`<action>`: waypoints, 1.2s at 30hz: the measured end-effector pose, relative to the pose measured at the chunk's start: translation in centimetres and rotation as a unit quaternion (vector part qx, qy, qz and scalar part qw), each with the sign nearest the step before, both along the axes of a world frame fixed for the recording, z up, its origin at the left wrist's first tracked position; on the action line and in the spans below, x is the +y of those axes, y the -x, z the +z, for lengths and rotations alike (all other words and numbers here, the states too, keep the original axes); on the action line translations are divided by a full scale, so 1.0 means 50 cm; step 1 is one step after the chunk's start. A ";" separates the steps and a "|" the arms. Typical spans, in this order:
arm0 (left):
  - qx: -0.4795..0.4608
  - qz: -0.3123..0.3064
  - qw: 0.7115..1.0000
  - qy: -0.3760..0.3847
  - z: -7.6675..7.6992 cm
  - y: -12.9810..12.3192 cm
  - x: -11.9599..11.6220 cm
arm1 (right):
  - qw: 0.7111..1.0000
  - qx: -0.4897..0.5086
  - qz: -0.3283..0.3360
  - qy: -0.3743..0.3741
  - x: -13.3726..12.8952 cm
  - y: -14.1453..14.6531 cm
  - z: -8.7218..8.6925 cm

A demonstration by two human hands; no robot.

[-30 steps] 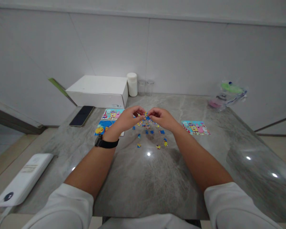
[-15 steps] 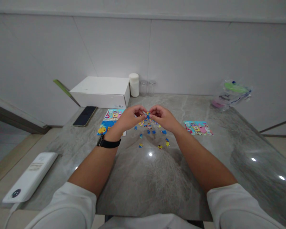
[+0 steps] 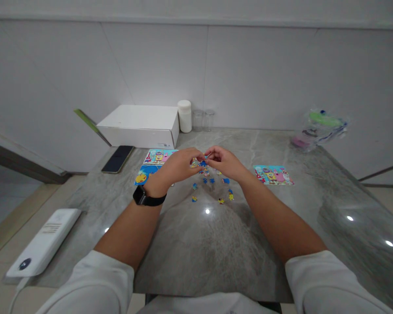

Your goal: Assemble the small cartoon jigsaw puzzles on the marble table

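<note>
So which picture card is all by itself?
The card to the right of the right hand. The other two lie together by the left hand.

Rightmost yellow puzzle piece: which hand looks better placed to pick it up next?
Right, probably. The yellow piece lies on the right hand side, beside that forearm; the left hand is farther off, with scattered pieces between.

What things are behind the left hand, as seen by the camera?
The right ends of the upper picture card and lower picture card go behind the left hand, covered. Puzzle pieces show between its fingers; others may be hidden.
</note>
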State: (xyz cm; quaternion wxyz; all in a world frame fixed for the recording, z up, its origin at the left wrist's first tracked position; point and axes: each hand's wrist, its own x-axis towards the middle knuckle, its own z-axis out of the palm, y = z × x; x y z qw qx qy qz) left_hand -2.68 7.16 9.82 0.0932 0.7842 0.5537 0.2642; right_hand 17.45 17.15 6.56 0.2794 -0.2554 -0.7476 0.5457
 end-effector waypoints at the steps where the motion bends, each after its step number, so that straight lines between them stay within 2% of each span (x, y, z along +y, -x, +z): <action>1: 0.014 -0.002 1.000 -0.007 0.000 -0.002 0.000 | 1.000 0.002 0.004 -0.002 0.000 0.000 -0.001; 4: 0.042 -0.001 0.999 -0.018 0.001 -0.004 -0.001 | 1.000 -0.012 0.010 -0.027 0.001 -0.002 -0.001; 7: 0.060 0.009 0.998 -0.012 -0.009 0.004 0.001 | 0.988 -0.097 -0.025 -0.119 0.003 -0.008 -0.001; 10: 0.093 -0.004 0.995 0.029 -0.039 0.015 0.012 | 0.941 -0.242 -0.036 -0.233 0.003 -0.012 -0.008; 13: 0.122 -0.023 0.989 0.086 -0.078 0.021 0.026 | 0.892 -0.351 0.011 -0.285 -0.004 -0.010 -0.026; 17: 0.121 -0.039 0.984 0.121 -0.113 0.013 0.036 | 0.862 -0.407 0.033 -0.300 -0.017 -0.002 -0.047; 24: 0.122 -0.045 0.982 0.135 -0.119 0.000 0.035 | 0.847 -0.443 0.038 -0.293 -0.031 0.004 -0.043; 30: 0.125 -0.030 0.982 0.141 -0.137 -0.005 0.041 | 0.834 -0.462 0.044 -0.297 -0.034 0.007 -0.041; 34: 0.102 -0.035 0.982 0.154 -0.126 0.021 0.045 | 0.831 -0.472 0.030 -0.294 -0.030 0.003 -0.048; 36: 0.089 0.004 0.985 0.144 -0.109 0.049 0.046 | 0.829 -0.475 0.021 -0.295 -0.029 0.000 -0.048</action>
